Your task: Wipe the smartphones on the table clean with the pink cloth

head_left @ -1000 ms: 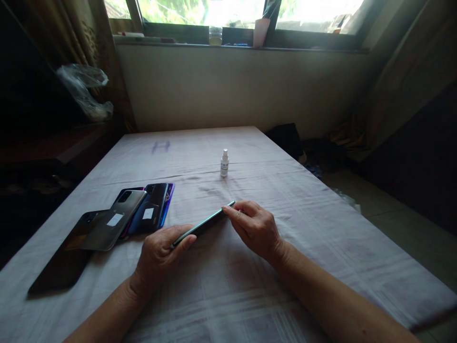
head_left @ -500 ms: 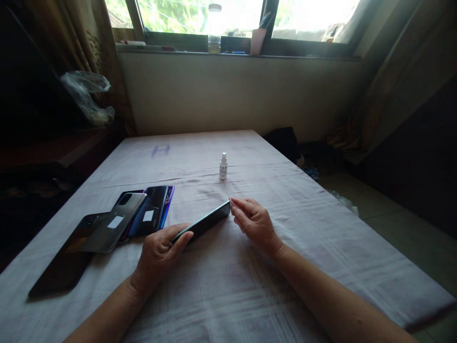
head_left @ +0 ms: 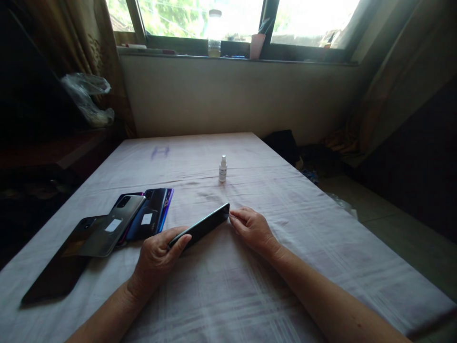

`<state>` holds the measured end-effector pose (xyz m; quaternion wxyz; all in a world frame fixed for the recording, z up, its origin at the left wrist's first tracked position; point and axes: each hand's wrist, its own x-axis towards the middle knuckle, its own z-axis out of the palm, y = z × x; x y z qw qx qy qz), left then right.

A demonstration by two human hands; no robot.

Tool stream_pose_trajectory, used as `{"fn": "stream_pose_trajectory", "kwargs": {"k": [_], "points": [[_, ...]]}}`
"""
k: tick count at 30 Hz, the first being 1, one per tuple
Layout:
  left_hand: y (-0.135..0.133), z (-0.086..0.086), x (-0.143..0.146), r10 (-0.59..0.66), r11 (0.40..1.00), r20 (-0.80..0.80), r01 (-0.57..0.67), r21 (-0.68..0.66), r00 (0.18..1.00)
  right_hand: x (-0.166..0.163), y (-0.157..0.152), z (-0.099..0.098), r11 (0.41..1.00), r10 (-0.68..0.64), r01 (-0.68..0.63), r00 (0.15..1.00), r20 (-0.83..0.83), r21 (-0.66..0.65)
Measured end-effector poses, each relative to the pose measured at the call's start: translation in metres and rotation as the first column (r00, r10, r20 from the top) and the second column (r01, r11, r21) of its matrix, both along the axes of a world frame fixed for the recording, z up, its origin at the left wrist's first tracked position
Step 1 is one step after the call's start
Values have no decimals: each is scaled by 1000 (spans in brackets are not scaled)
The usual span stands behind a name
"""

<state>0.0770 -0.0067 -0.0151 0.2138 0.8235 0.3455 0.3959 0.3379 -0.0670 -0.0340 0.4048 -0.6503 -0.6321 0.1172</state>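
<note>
My left hand (head_left: pixel 159 252) is wrapped round the near end of a dark smartphone (head_left: pixel 209 225), thumb on top. The phone is tilted, its far end raised to the right above the tablecloth. At that far end, the fingertips of my right hand (head_left: pixel 253 229) are pinched together against the edge or just beside it. Whatever they hold, if anything, is hidden. Beyond the phone a small white bottle (head_left: pixel 223 172) with a printed label stands upright. Left of my left hand lie several overlapping phones: a grey one (head_left: pixel 123 215), a blue-purple one (head_left: pixel 152 209) and a black one (head_left: pixel 60 271).
A pale plaid cloth covers the table (head_left: pixel 228 305). A windowsill at the back holds a jar (head_left: pixel 214 46) and a pink cup (head_left: pixel 257 46). A clear plastic bag (head_left: pixel 89 97) sits at the left by a curtain. Dark items lie on the floor at right.
My right fingertips have slid slightly down along the phone's far end, baring its top corner. The phone stays in my left hand. The view has tilted slightly.
</note>
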Motion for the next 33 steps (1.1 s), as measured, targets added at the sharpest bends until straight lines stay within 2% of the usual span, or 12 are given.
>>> {"fn": "stream_pose_trajectory", "kwargs": {"k": [3, 7, 11, 16, 22, 33], "points": [[0, 0, 0, -11, 1000, -9, 11, 4, 1000, -2, 0, 0, 998, -2, 5, 999, -39, 67], [-1, -1, 1, -31, 999, 2, 31, 19, 1000, -8, -1, 6, 963, -4, 39, 991, -132, 268], [-1, -2, 1, -46, 998, 2, 46, 37, 999, -13, -3, 12, 914, 20, -9, 1000, -22, 406], [0, -2, -5, -92, 981, -79, 104, 163, 993, -14, -5, 13, 895, 9, -82, 986, 167, 438], [1, 6, -11, -44, 946, -180, 99, 309, 983, -13, -4, 14, 893, -19, -86, 974, 227, 443], [-8, 7, -7, -13, 900, -69, 42, 433, 998, -44, -11, 33, 872, 40, -214, 928, 370, 441]]}}
